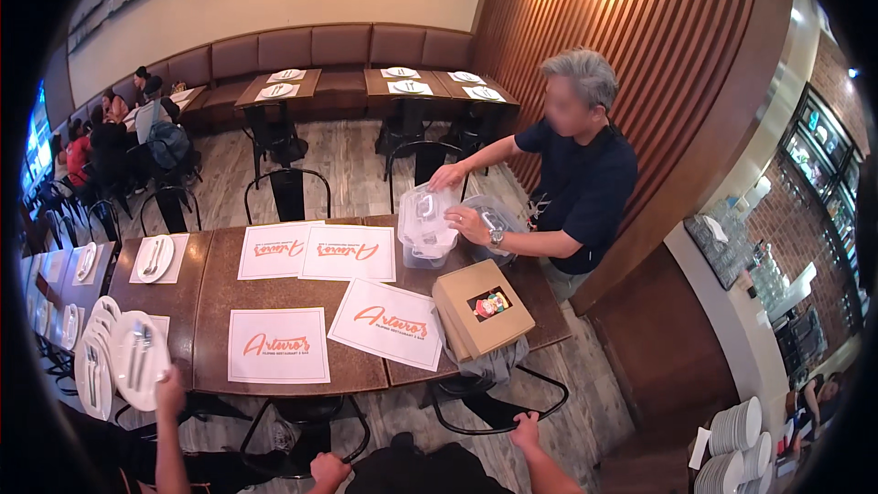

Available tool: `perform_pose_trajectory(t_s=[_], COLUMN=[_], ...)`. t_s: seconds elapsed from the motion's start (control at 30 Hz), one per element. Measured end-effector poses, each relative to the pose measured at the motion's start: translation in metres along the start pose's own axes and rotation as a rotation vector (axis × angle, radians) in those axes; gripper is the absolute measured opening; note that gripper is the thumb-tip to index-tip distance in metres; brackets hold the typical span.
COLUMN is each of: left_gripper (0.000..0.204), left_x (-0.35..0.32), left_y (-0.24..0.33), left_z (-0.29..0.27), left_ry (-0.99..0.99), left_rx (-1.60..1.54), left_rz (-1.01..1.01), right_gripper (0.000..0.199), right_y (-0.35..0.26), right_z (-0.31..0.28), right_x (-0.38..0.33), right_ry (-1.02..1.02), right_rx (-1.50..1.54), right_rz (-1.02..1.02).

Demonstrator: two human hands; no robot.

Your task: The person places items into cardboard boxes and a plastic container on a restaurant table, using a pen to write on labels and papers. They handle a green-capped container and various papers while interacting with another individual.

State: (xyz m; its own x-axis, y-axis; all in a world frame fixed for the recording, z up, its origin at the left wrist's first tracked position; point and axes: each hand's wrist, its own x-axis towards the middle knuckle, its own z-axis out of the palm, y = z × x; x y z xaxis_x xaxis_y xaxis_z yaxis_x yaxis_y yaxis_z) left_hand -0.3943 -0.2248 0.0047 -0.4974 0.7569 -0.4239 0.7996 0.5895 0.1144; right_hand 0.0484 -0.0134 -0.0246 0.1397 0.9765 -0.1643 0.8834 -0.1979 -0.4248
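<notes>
My left hand (330, 470) is closed on the curved top rail of a black metal chair (363, 441) at the table's near side. Further right, the fingers of my right hand (526, 430) curl over the back rail of a second black chair (560, 402). A grey cloth (494, 364) lies behind that second chair, under a stack of brown cardboard boxes (483, 308) on the table. At my left, another person's hand (168, 391) tilts a white oval plate (141, 361) with a fork and spoon on it.
Printed paper placemats (278, 346) lie on the brown table (206, 311). Across it, a person in a dark shirt (585, 174) handles a clear plastic container (426, 220). More plates (94, 370) sit at left; stacked plates (734, 425) stand at lower right. Diners sit far left.
</notes>
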Motion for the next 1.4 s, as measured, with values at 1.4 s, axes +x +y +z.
perform_pose_trajectory(t_s=[1.4], left_gripper=[0.037], left_x=[0.370], left_y=[-0.068], left_z=[-0.028], left_ry=[0.167], left_rx=[0.622], left_rz=[0.614], right_gripper=[0.094], right_y=[-0.346], right_z=[-0.462], right_x=[-0.083], right_ry=[1.106], right_rx=[0.600], right_rz=[-1.197])
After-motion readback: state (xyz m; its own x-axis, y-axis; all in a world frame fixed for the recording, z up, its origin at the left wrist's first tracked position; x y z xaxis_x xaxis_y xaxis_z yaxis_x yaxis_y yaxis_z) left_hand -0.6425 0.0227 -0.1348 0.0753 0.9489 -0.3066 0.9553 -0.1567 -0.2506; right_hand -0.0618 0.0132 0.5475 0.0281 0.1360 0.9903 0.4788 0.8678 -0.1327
